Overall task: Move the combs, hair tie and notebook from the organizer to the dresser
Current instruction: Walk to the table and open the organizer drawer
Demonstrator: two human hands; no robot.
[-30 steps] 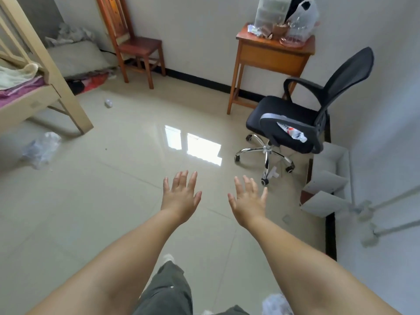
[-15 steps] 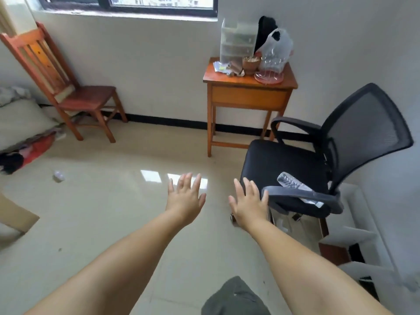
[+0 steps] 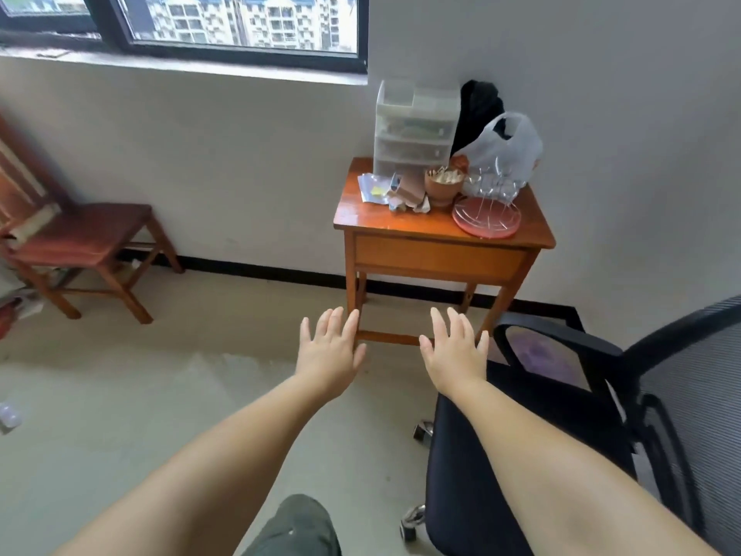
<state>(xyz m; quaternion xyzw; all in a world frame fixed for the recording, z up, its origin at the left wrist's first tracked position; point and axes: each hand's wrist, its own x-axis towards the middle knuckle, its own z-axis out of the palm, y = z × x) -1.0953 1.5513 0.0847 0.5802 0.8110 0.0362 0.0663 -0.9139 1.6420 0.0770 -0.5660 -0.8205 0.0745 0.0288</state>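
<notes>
Head view, left hand (image 3: 329, 352), right hand (image 3: 455, 355), empty

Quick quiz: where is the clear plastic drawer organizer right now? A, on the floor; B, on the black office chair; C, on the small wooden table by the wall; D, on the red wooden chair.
C: the drawer organizer stands at the back of the wooden table, against the wall.

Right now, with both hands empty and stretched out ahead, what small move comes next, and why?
Probably step closer to the orange wooden table along the black office chair's left side. The translucent plastic drawer organizer stands at the table's back, beyond the open left hand and right hand, which hold nothing.
</notes>
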